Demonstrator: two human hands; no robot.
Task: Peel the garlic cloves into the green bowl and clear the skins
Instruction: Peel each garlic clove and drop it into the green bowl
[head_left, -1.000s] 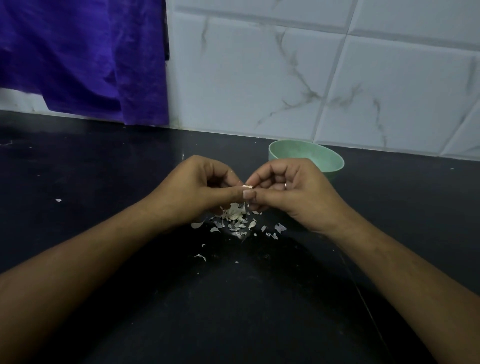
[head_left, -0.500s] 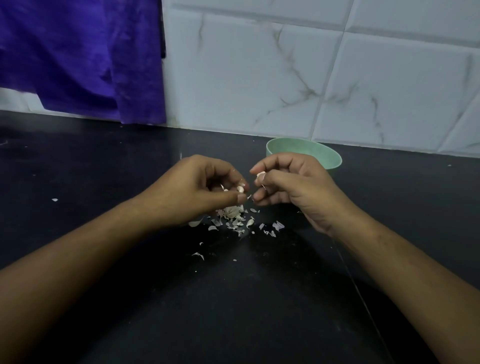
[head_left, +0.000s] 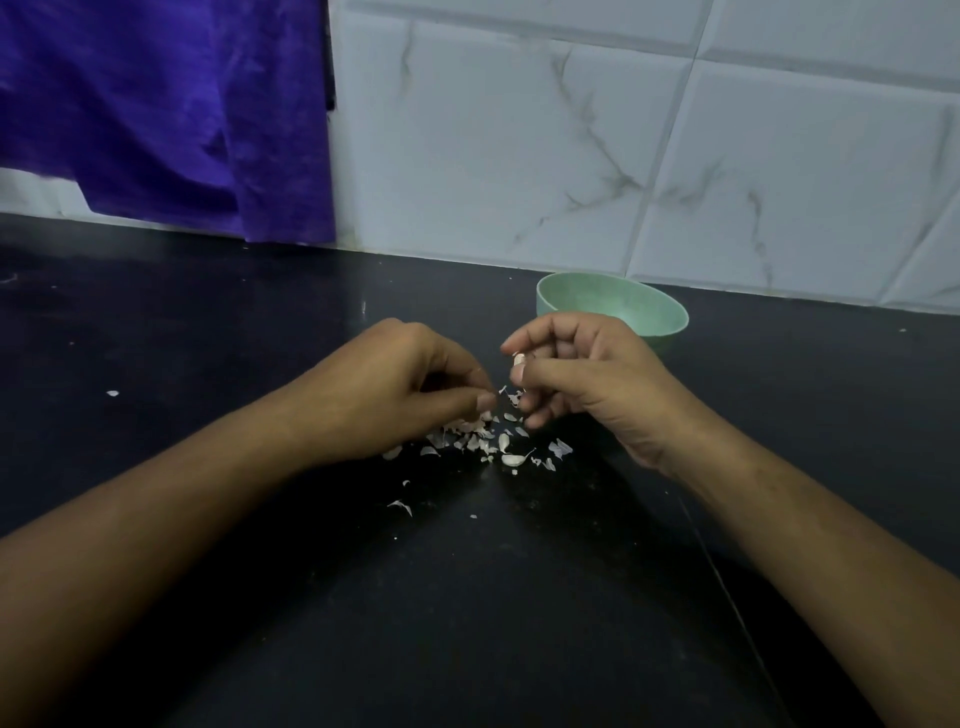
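Countertop (head_left: 467, 623): left hand (head_left: 395, 389) now off clove (head_left: 518, 359)

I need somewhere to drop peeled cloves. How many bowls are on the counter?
1: the green bowl stands near the tiled wall, right behind the right hand. None seems hidden.

Bare forearms (head_left: 208, 493), bare left hand (head_left: 395, 387), right hand (head_left: 592, 374).

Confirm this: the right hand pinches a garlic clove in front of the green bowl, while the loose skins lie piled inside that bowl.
One thing is wrong. The skins are not piled in the green bowl; they lie scattered on the black counter below the hands. The rest holds: the right hand pinches a garlic clove in front of the bowl. The head view shows it.
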